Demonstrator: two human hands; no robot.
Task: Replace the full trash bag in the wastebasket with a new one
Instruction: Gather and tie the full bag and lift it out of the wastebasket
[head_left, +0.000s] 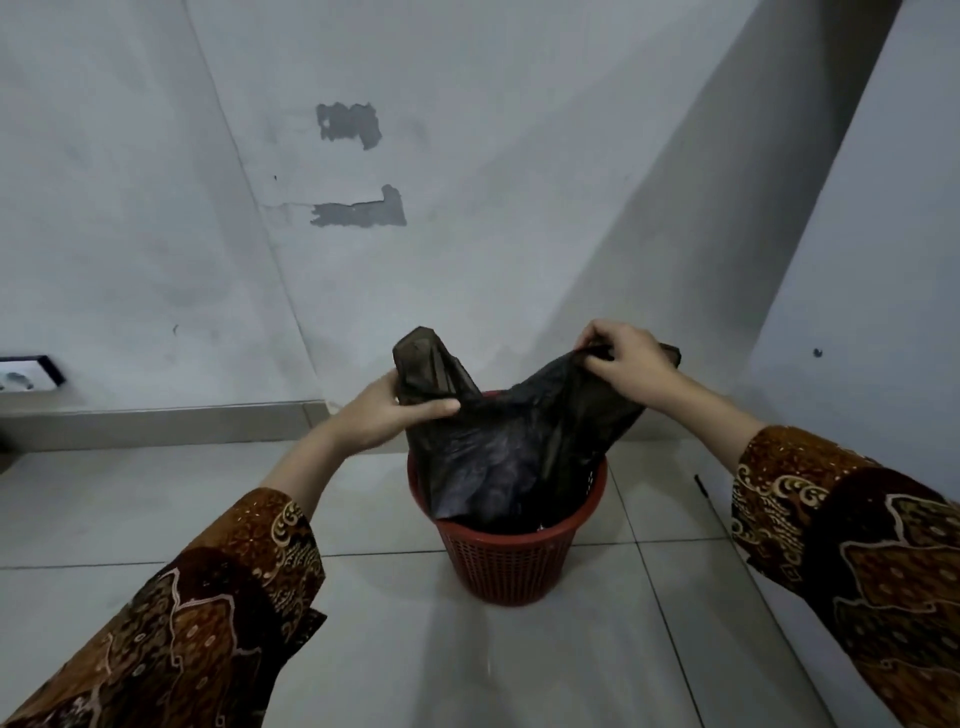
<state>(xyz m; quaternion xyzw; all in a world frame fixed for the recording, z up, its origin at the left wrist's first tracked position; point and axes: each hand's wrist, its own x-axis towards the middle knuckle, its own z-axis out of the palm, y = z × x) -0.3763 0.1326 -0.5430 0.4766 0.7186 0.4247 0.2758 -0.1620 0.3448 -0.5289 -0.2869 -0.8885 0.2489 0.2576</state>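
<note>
Left hand (390, 415): closed on the left handle loop of the black trash bag (511, 447), thumb pressed across the front of the gathered plastic, fingers behind it. The loop stands upright above the grip. Right hand (626, 364): fingers curled down and pinching the bag's right handle, which is bunched under the knuckles; a short tip of plastic shows just past the hand on the right. The two hands are held well apart, drawing the bag's upper edge outward to left and right, with a dip in the plastic between them.

Bag position: its lower body sits inside the red wastebasket (511, 561); the upper part rises clear above the rim. The plastic is dark, wrinkled and slightly translucent at the handles. Contents of the bag cannot be determined.

Wastebasket: round, red, lattice-sided, upright on the pale tiled floor (156, 514), set near the corner where the far wall (467, 260) meets a grey panel on the right. The far wall carries two patches of missing paint (358, 213) above the basket.

A wall socket (28, 374) is fixed low at the far left edge. Both forearms wear brown patterned sleeves (208, 613), entering from the near left and near right.
</note>
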